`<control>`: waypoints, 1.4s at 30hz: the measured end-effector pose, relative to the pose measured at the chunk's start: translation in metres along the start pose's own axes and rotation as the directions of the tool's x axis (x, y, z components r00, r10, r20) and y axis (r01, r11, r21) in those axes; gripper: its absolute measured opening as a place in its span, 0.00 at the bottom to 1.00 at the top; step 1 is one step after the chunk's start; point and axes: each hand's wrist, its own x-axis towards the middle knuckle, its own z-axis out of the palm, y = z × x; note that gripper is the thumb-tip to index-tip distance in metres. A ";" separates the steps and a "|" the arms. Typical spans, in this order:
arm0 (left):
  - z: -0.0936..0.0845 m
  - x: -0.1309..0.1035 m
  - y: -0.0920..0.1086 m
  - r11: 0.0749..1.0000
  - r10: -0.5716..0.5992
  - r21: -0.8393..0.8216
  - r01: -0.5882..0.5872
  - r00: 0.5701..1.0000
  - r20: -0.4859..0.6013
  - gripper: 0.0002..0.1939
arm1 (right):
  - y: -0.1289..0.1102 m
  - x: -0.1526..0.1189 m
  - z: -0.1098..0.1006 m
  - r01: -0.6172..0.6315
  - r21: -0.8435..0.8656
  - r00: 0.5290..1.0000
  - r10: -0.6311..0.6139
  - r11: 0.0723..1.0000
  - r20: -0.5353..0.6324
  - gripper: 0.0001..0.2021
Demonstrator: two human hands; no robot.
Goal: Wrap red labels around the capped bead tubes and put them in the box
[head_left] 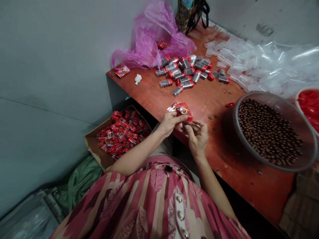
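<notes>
Shirt (159,202) with pink and cream stripes is nearest. Just beyond it, the left hand (170,124) pinches a red packet (183,111) between thumb and fingers, at the edge of the table (214,99), probably so that the lower end is free for the other hand. The right hand (198,136) curls thumb and fingers close to this end, near something dark; whether they grip it, I cannot tell. At left, lower than the tabletop, stands an open carton (99,157) of red packs (122,132), perhaps for easy reach. The surface is reddish and worn. It bears, at right, a bowl (236,127) of brown balls (267,132); farther, red-capped tubes (189,71), clear tubes (238,66) and a pink bag (149,39), before grey walls (54,59).
</notes>
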 end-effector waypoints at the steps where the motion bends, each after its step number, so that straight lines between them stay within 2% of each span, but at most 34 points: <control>1: 0.000 0.000 0.001 1.000 -0.003 -0.006 0.003 1.000 0.007 0.16 | -0.001 0.001 0.000 -0.030 0.043 0.999 0.029 0.999 0.019 0.16; 4: 0.000 -0.001 0.005 1.000 -0.009 -0.012 0.010 0.999 0.047 0.17 | -0.004 0.006 -0.002 -0.127 0.195 0.989 0.108 0.973 0.103 0.16; 6: -0.001 -0.001 0.008 1.000 -0.029 0.005 0.029 0.997 0.078 0.17 | -0.005 0.008 -0.003 -0.144 0.247 0.984 0.111 0.958 0.142 0.16; 8: -0.002 -0.001 0.010 0.998 -0.049 0.031 0.046 0.993 0.103 0.16 | -0.004 0.009 -0.005 -0.129 0.234 0.984 0.096 0.964 0.148 0.17; 13: -0.004 0.000 0.008 0.999 -0.034 0.034 0.030 0.991 0.127 0.15 | -0.004 0.007 -0.006 -0.013 0.099 0.998 0.007 0.995 0.061 0.16; 18: -0.002 -0.002 0.005 1.000 -0.028 0.013 0.027 0.995 0.096 0.14 | -0.004 0.009 -0.006 -0.068 0.101 0.983 0.049 0.993 0.179 0.15; 24: -0.007 0.001 0.013 0.993 -0.064 0.109 0.049 0.988 0.140 0.16 | -0.002 0.008 -0.010 0.003 -0.006 0.986 -0.002 1.000 0.168 0.15; 26: -0.009 0.002 0.013 0.988 -0.058 0.148 0.033 0.984 0.170 0.16 | -0.002 0.009 -0.010 -0.001 0.022 0.981 -0.003 1.000 0.195 0.14; 29: -0.007 -0.001 0.008 0.987 -0.064 0.158 0.030 0.974 0.217 0.15 | -0.005 0.012 -0.007 -0.064 0.160 0.978 0.030 0.985 0.207 0.14; 31: -0.002 -0.004 0.002 0.992 -0.065 0.116 0.042 0.978 0.199 0.15 | -0.006 0.013 -0.002 -0.091 0.222 0.988 0.059 0.971 0.145 0.14; 34: 0.004 -0.007 -0.005 0.998 -0.055 0.031 0.052 0.993 0.105 0.17 | -0.007 0.011 0.004 -0.097 0.216 0.995 0.089 0.972 0.046 0.14; 38: 0.004 -0.006 -0.006 0.995 -0.017 -0.096 0.017 1.000 0.008 0.17 | -0.003 0.005 0.002 -0.130 0.221 0.990 0.114 0.966 0.087 0.13; 42: 0.003 -0.007 -0.010 0.992 -0.049 -0.117 0.049 0.999 -0.001 0.17 | 0.004 0.002 -0.004 -0.129 0.204 0.991 0.117 0.971 0.070 0.13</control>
